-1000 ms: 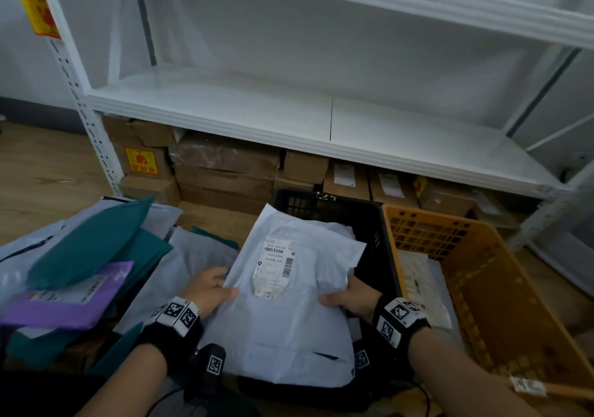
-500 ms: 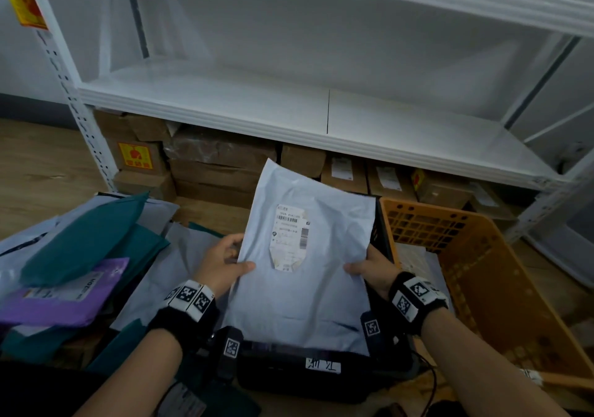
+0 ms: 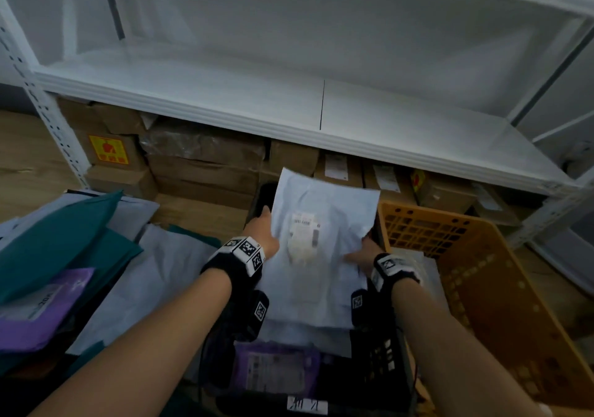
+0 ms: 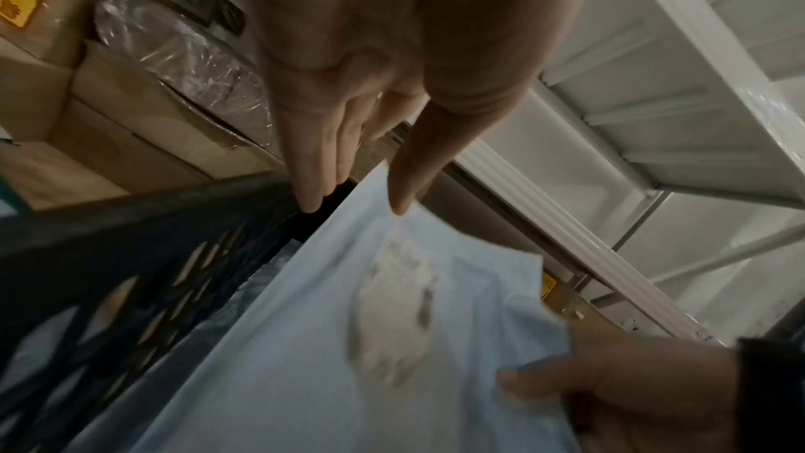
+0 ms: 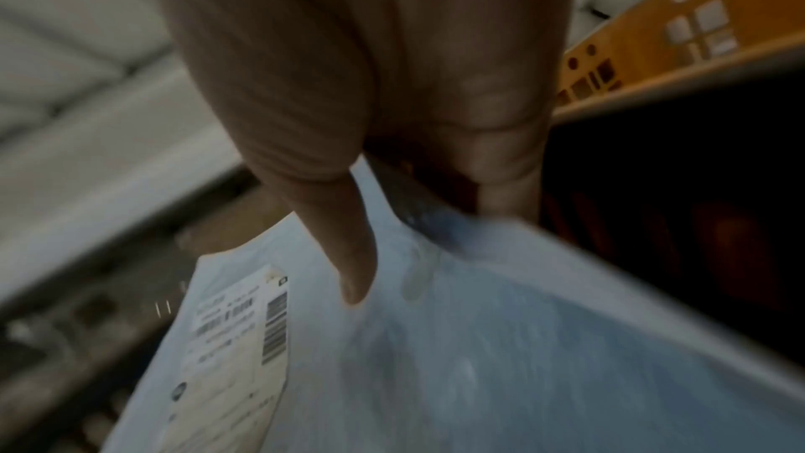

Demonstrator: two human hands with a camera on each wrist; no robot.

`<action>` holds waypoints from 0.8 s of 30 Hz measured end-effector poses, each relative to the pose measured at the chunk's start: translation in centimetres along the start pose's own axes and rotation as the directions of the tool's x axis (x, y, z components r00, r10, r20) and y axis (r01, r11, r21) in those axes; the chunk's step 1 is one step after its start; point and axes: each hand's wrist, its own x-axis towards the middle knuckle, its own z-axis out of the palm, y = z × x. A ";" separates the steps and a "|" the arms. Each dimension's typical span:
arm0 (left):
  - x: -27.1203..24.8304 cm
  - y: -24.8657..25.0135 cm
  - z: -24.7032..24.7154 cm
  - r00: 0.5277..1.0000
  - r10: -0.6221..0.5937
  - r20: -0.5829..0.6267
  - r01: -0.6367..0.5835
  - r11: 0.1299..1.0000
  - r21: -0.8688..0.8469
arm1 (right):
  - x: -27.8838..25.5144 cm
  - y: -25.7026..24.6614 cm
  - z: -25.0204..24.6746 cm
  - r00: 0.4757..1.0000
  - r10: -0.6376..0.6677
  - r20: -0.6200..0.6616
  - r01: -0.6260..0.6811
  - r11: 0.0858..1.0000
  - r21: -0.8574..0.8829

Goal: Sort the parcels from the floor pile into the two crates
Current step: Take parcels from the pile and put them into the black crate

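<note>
A pale grey parcel (image 3: 334, 210) with a white label hangs tilted over the black crate (image 3: 260, 194), between both hands. My right hand (image 3: 363, 252) pinches its right edge, thumb on top (image 5: 357, 288) and fingers beneath. My left hand (image 3: 265, 233) is at the left edge with straight fingers (image 4: 309, 192); only the thumb tip touches the parcel (image 4: 305, 357), above the black crate's wall (image 4: 131, 254). A purple parcel (image 3: 276, 371) lies in the black crate. The orange crate (image 3: 482, 288) stands to the right.
The floor pile lies at left: teal parcels (image 3: 58, 239), a purple one (image 3: 38, 313) and grey ones (image 3: 154, 272). A white shelf (image 3: 225, 95) juts out just beyond the crates, with cardboard boxes (image 3: 205, 165) beneath it.
The parcel has moved forward and tipped flatter over the black crate. My left hand has loosened from a grip to straight fingers; the right hand still holds it.
</note>
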 end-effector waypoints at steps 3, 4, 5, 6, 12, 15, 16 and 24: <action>0.7 -0.8 0.6 1.000 0.016 -0.004 -0.016 0.997 0.073 | 2.0 1.7 2.8 0.996 0.081 0.040 -0.069 0.965 -0.254; 0.8 -1.1 0.9 0.999 0.032 0.005 -0.033 0.996 0.084 | 2.4 2.2 3.6 0.996 0.078 0.048 -0.062 0.959 -0.277; 1.0 -1.3 1.3 0.999 0.038 0.015 -0.039 0.994 0.098 | 2.6 2.5 4.4 0.996 0.062 0.063 -0.042 0.959 -0.281; 1.2 -1.5 1.8 0.999 0.037 0.027 -0.040 0.993 0.112 | 2.8 2.7 5.0 0.996 0.039 0.078 -0.017 0.967 -0.256; 4.0 -2.5 6.8 0.992 0.003 0.128 -0.037 0.964 0.265 | 3.3 2.8 5.4 0.981 0.009 0.191 0.038 0.970 -0.241; 5.0 -3.9 10.9 0.961 -0.064 0.268 -0.072 0.880 0.469 | 4.3 2.8 5.1 0.989 0.078 0.128 -0.033 0.946 -0.321; 5.3 -4.7 12.2 0.941 -0.117 0.319 -0.078 0.840 0.537 | 4.5 2.9 5.2 0.991 0.094 0.099 -0.055 0.937 -0.346; 5.9 -7.5 15.7 0.835 -0.316 0.452 -0.089 0.732 0.676 | 5.2 1.1 7.6 0.966 -0.251 -0.052 0.130 0.656 -0.743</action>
